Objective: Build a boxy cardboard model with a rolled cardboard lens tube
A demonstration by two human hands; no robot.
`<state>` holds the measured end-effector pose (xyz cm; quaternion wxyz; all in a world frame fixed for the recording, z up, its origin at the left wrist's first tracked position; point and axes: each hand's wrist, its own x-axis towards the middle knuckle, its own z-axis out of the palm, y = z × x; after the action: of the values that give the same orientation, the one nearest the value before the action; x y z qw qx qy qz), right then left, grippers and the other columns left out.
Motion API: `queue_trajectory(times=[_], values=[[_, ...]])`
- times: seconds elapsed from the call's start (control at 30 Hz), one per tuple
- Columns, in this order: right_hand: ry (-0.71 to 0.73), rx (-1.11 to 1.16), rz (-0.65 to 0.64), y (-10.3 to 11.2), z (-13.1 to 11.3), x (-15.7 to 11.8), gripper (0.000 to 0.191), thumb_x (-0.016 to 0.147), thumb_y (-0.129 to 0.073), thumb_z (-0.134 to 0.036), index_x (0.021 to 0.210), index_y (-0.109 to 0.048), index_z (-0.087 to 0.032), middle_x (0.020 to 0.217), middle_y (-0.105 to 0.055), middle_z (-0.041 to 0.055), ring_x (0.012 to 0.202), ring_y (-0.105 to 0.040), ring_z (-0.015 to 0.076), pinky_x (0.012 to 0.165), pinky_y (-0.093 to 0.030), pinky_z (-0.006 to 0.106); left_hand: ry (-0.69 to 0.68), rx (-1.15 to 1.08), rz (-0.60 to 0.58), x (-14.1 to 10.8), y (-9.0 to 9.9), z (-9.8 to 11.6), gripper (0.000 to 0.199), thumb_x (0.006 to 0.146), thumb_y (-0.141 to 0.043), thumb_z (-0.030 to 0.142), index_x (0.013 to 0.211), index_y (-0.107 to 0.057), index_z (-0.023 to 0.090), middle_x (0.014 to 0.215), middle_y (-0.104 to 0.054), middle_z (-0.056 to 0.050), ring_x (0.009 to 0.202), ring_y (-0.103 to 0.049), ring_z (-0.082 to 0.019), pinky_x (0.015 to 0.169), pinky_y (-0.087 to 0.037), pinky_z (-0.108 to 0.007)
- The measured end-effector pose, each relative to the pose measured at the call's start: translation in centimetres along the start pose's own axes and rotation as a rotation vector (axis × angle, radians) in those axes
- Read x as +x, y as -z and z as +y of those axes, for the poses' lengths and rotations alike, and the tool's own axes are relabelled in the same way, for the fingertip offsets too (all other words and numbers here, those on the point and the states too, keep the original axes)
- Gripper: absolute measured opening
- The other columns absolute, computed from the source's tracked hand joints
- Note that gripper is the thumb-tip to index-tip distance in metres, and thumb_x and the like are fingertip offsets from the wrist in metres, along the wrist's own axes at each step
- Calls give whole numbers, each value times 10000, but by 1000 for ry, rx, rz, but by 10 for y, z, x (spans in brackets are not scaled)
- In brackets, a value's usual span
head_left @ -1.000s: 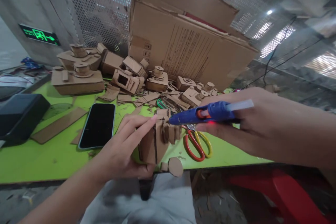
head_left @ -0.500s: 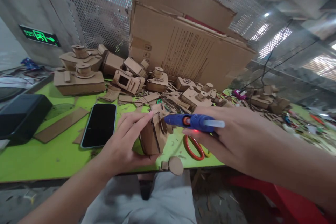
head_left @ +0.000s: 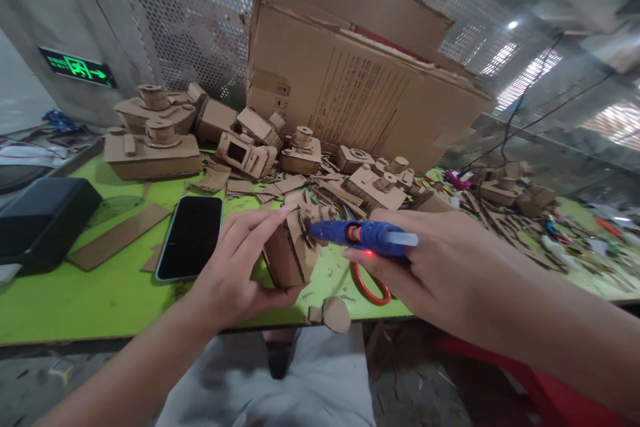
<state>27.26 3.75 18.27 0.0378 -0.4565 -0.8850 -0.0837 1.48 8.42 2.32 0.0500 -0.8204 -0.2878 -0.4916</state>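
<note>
My left hand (head_left: 245, 267) grips a small cardboard box (head_left: 287, 253) by its ends, thumb at the near end and fingers at the far end. The box stands tilted on the green table. In my right hand (head_left: 425, 260) is a blue glue gun (head_left: 357, 235) with a clear glue stick out of its back and a red light lit. Its nozzle points left, at the right side of the box; whether it touches cannot be made out. Red-handled scissors (head_left: 371, 285) lie partly under my right hand. A cardboard disc (head_left: 336, 315) and a small square piece (head_left: 315, 314) lie at the table's front edge.
A phone (head_left: 191, 237) and a cardboard strip (head_left: 120, 237) lie left, beside a black box-shaped device (head_left: 47, 227). Several cardboard camera models (head_left: 153, 157) and scraps line the back, before a large carton (head_left: 350, 87). A red stool (head_left: 540, 373) stands below right.
The glue gun has shifted slightly left along the box, and my right hand with it. My left hand still holds the box, now tilted a little differently.
</note>
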Motion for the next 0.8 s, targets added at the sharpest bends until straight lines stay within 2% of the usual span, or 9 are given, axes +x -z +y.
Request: queue_trajectory(times=[0.23, 0.43, 0.57, 0.67, 0.8], values=[[19, 0, 104, -9, -6, -7, 253, 1084, -565, -310, 839, -589, -250, 650, -666, -19, 474, -580, 179, 487, -260, 310, 70, -3, 26, -1, 0, 0, 920, 835, -942, 495, 1580, -506, 176, 1361, -676, -180, 1243, -678, -349, 1104, -563, -490], [40, 0, 147, -27, -4, -18, 108, 1026, -550, -202, 940, -608, -230, 758, -738, 13, 553, -668, 187, 526, -344, 304, 171, 5, 89, -2, -4, 2, 876, 784, -964, 517, 1500, -560, 214, 1314, -707, -148, 1196, -711, -337, 1067, -590, -483], [8, 24, 214, -45, -3, -28, 100, 1034, -528, -173, 1036, -608, -232, 847, -763, 43, 668, -711, 219, 582, -394, 331, 214, 13, 103, -2, -4, 1, 845, 778, -952, 519, 1465, -578, 198, 1302, -707, -155, 1186, -715, -337, 1046, -597, -480], [-3, 50, 224, -56, -1, -34, 92, 1054, -529, -176, 1057, -603, -230, 888, -758, 52, 727, -717, 230, 616, -413, 342, 223, -5, 101, -1, -3, 0, 840, 761, -956, 511, 1446, -589, 191, 1298, -717, -157, 1162, -717, -340, 1021, -610, -485], [16, 117, 278, -62, 4, -39, 59, 1068, -543, -215, 1045, -595, -233, 868, -732, 36, 689, -677, 214, 588, -424, 333, 284, -32, 106, 0, -2, 2, 821, 730, -957, 439, 1437, -597, 225, 1307, -722, -138, 1161, -719, -348, 1008, -627, -493]])
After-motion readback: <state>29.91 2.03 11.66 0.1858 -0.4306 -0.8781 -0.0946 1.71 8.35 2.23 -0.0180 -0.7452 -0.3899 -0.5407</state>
